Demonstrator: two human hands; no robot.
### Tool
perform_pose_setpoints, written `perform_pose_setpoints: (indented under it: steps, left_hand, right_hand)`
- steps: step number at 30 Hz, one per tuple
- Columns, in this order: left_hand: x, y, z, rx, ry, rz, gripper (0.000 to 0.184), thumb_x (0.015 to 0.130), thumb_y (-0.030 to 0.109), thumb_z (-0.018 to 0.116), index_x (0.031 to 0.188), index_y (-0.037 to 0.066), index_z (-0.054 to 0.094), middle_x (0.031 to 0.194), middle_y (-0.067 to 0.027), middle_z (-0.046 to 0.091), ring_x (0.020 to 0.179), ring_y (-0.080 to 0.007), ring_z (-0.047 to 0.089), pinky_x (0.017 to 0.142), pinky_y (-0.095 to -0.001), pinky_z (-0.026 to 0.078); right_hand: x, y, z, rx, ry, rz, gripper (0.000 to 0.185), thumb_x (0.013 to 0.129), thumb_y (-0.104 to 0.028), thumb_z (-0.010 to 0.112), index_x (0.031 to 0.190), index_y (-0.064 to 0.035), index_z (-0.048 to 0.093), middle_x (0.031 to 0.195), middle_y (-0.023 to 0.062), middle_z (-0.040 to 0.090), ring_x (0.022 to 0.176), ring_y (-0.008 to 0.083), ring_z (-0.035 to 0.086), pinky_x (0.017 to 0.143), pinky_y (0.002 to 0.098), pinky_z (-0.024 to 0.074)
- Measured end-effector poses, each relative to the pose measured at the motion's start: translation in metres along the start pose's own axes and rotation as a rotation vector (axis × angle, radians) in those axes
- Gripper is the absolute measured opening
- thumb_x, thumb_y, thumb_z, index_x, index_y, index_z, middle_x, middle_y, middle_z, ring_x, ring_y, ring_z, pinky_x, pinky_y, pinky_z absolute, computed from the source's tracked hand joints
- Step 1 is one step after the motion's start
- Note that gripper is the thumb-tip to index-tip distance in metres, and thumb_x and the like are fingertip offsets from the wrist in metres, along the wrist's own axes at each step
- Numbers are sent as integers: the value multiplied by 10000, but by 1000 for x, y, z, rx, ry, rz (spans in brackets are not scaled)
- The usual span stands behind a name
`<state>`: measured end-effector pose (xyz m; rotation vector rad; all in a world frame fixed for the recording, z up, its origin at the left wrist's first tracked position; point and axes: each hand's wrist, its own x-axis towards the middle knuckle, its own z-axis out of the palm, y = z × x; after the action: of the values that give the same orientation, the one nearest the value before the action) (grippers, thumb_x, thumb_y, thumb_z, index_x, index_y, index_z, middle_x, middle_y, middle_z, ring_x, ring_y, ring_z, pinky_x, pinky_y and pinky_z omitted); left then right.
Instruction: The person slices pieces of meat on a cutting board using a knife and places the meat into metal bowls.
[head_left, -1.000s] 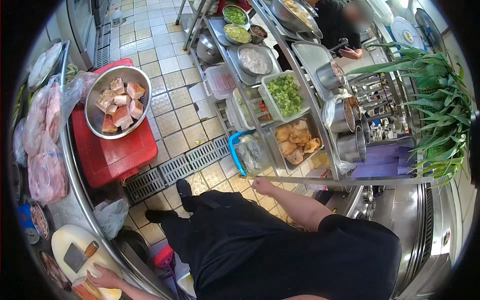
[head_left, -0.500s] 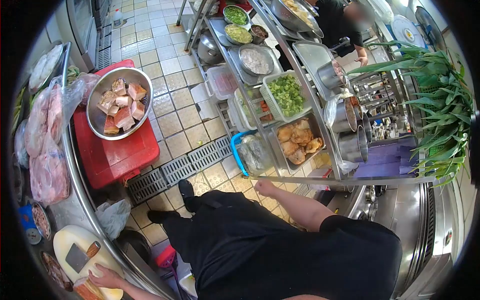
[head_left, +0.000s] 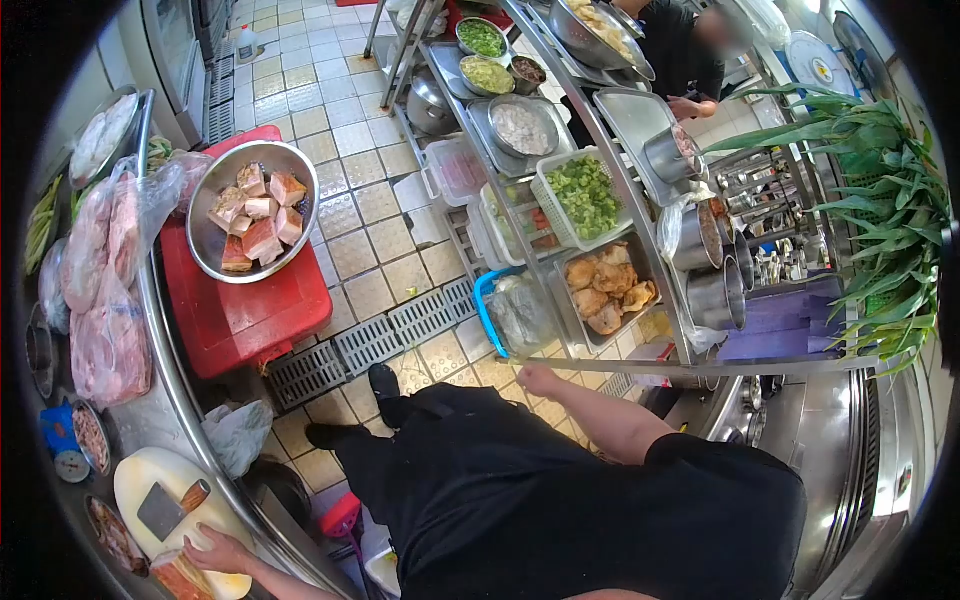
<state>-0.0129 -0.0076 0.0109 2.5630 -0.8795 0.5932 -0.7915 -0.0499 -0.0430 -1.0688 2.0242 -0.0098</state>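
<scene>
My left hand point(head_left: 218, 552) is at the lower left over a pale oval cutting board point(head_left: 135, 480). Its fingers are spread, and the fingertips touch the edge of a slab of pork point(head_left: 180, 578) lying on the board. A cleaver point(head_left: 160, 511) with a wooden handle rests flat on the same board, just beyond those fingers, and nothing grips it. My right hand point(head_left: 540, 379) hangs beside my body near the shelf corner, curled into a loose fist with no object showing in it.
A steel bowl point(head_left: 210, 254) of pork chunks stands on a red lidded box point(head_left: 245, 320). Bagged meat point(head_left: 110, 355) lies on the steel counter. At right, a metal rack point(head_left: 640, 345) holds greens, chicken pieces and pots. Another person point(head_left: 680, 50) stands behind it.
The whole view has shifted slightly right and down. My left hand stays by the pork, its fingers a little more spread. The other person's hand has moved toward the body.
</scene>
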Motion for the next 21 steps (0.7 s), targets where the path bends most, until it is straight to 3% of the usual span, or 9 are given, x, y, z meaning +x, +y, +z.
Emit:
perform_pose_setpoints:
  steps: [3,21]
  left_hand:
    - [0,4,-2,-7,-3,-18,496,941,369,705,1285,24,612,1362,-207,547,1336,-370,464,1131,-479,378]
    - [-1,5,-3,-39,-5,-11,484,933,339,714,1280,19,608,1360,-198,543,1329,-368,464,1135,-488,373]
  right_hand:
    - [3,-1,-2,8,-95,103,289,950,-287,587,881,-39,719,835,103,718,760,197,669,718,371,531]
    - [7,-15,-6,-67,-122,52,324,937,-306,571,920,-22,728,890,162,729,807,283,699,751,410,536]
